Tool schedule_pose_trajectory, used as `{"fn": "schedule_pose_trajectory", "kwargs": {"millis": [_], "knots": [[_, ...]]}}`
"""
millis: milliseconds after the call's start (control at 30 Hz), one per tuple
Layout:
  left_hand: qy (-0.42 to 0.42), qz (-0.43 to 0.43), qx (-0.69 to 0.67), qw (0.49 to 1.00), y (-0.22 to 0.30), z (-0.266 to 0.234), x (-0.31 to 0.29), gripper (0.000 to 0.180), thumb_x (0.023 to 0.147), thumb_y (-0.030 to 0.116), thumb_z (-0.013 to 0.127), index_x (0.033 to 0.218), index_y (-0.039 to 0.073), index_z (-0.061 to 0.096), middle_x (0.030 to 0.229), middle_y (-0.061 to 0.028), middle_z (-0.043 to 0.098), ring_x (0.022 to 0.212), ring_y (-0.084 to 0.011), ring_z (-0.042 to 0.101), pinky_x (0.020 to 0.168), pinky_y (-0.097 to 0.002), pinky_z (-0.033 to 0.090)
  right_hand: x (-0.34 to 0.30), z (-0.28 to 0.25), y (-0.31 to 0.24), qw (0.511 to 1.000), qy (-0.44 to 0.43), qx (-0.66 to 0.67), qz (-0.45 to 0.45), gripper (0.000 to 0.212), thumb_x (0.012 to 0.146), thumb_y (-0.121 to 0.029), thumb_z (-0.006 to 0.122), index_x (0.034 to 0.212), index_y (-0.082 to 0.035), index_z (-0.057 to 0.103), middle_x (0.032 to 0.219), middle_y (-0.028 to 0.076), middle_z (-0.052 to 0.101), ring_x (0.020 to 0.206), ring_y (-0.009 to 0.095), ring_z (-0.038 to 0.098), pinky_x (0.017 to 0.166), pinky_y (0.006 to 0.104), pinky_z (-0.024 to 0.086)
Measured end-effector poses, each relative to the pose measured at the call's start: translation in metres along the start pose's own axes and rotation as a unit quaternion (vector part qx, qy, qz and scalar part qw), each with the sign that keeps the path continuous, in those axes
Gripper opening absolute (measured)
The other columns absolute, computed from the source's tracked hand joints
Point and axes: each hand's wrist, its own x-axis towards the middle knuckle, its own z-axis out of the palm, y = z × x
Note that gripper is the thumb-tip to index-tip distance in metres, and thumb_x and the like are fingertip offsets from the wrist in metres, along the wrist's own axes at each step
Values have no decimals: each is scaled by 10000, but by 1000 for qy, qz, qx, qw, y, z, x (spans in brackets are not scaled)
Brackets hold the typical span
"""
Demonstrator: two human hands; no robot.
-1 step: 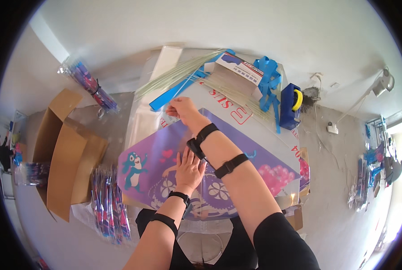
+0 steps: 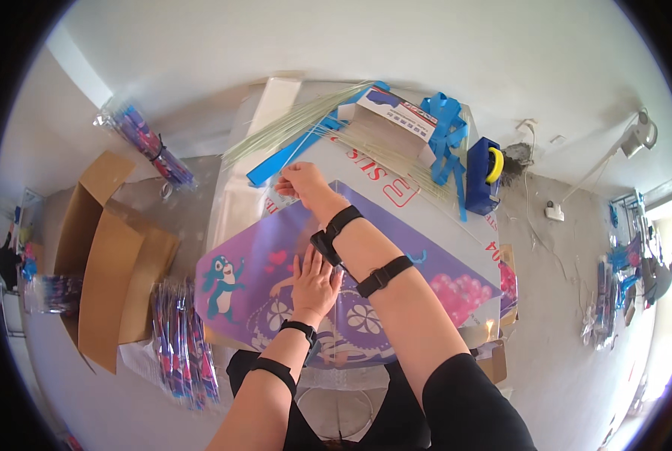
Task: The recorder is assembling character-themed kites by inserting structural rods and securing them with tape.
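A broad purple kite sail (image 2: 306,225) lies spread across the table in front of me. It is printed with a blue cartoon animal, pink hearts, balloons and white flowers. My left hand (image 2: 317,287) rests flat on its middle, fingers stretched out and somewhat apart. Over it crosses my right arm, and my right hand (image 2: 303,183) is closed in a pinch above the sail's far left edge. What those fingers hold, if anything, is too small to make out. Just beyond them sits the end of a flat blue strip (image 2: 276,164).
Thin pale rods (image 2: 294,128) lie along the table's far side, beside an open white carton (image 2: 392,124) and bunched blue ribbon (image 2: 447,135). A blue tape dispenser (image 2: 484,177) stands at the right. Left of the table are a cardboard box (image 2: 109,286) and several wrapped bundles (image 2: 182,338).
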Motion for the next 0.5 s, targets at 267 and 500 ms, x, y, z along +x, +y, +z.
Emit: {"fn": "schedule_pose_trajectory", "kwargs": {"millis": [267,500], "knots": [[5,-8,0,1000,-6,-7,-2,551,928,400,462,1414,148,399,1490,-84,318,1379,-264,276,1121,-511,205,-5,-144,-33,785,255,-525,-207,191,828,-161,534,905,-91,694,929,153,678,906,344,640,798,420,510],[5,-5,-3,1000,-2,-6,-2,555,921,403,478,1412,156,402,1485,-85,325,1377,-269,282,1117,-515,211,-36,-232,-73,590,250,-759,-119,209,850,-159,578,1042,-101,639,1153,115,601,1019,335,606,867,414,504]]}}
